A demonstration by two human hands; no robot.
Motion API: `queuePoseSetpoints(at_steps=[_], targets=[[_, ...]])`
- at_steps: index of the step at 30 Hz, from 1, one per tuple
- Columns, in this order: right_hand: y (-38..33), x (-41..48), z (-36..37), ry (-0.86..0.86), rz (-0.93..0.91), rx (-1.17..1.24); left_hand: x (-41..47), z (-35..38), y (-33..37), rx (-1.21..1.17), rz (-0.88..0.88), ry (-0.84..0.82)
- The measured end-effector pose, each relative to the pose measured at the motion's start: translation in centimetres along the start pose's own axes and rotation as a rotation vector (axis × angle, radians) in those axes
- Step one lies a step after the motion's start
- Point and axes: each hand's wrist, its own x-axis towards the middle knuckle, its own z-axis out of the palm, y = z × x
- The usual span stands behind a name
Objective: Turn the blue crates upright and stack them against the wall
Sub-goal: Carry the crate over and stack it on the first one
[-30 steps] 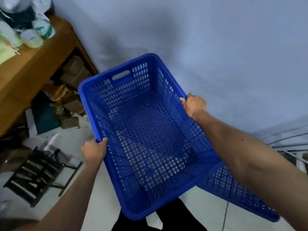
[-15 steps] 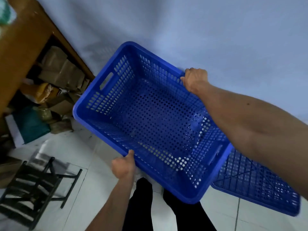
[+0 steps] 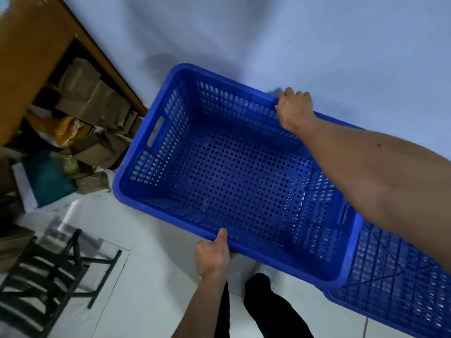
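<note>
An upright blue perforated crate (image 3: 234,172) fills the middle of the view, its open side up and its far long rim close to the pale wall (image 3: 292,40). My left hand (image 3: 213,256) grips the near long rim, thumb on top. My right hand (image 3: 294,107) grips the far long rim. A second blue crate (image 3: 395,284) lies upside down on the floor at the lower right, its ribbed bottom facing up, partly under the first crate's right end and my right forearm.
A wooden table (image 3: 31,52) stands at the upper left with cardboard boxes (image 3: 90,101) and bags stored beneath it. A black metal rack (image 3: 46,276) lies on the white tiled floor at lower left. My dark trouser legs (image 3: 263,311) show at the bottom.
The held crate has swung round and come down toward the wall, its long side now along the wall. Both hands keep their grip on the rims.
</note>
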Motion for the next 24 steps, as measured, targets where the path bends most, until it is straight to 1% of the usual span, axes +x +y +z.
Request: queuePoseSetpoints(at_steps=[3,6,10,12,14,16,19,20,21,22,23,24], targets=[[0.7,0.8,1.2,0.033,-0.055,0.023,-0.3,0.1,0.7,-0.095,-0.048,-0.094],[1.4,1.2,1.9,0.043,-0.074,0.079,-0.9,0.4,1.1,-0.172,-0.101,-0.125],[0.8,0.4,1.6,0.019,-0.062,0.147,-1.1,0.3,1.4,-0.141,-0.106,-0.151],[0.5,-1.4,1.3,0.045,-0.070,0.184,-1.3,0.2,1.6,-0.111,-0.080,-0.135],[-0.3,-3.9,1.1,0.070,-0.111,0.200,-1.6,-0.1,1.8,-0.071,-0.033,-0.130],[-1.0,-7.0,1.3,0.032,-0.181,0.217,-1.8,-0.4,1.9,0.005,0.009,-0.136],[-1.0,-12.6,2.0,-0.073,-0.223,0.301,-2.5,-1.2,2.0,0.294,0.146,-0.119],[-0.8,-14.4,2.3,-0.115,-0.216,0.336,-2.5,-1.5,2.0,0.487,0.214,-0.074],[-0.7,-16.2,2.6,-0.158,-0.214,0.361,-2.2,-1.7,2.0,0.743,0.299,-0.047],[-0.5,-18.1,2.9,-0.195,-0.222,0.377,-2.6,-1.8,2.2,1.009,0.431,0.007],[-0.3,-19.8,3.2,-0.230,-0.243,0.387,-2.8,-1.9,2.3,1.225,0.584,0.041],[-0.2,-21.6,3.6,-0.268,-0.266,0.398,-3.5,-2.1,2.6,1.365,0.714,0.048]])
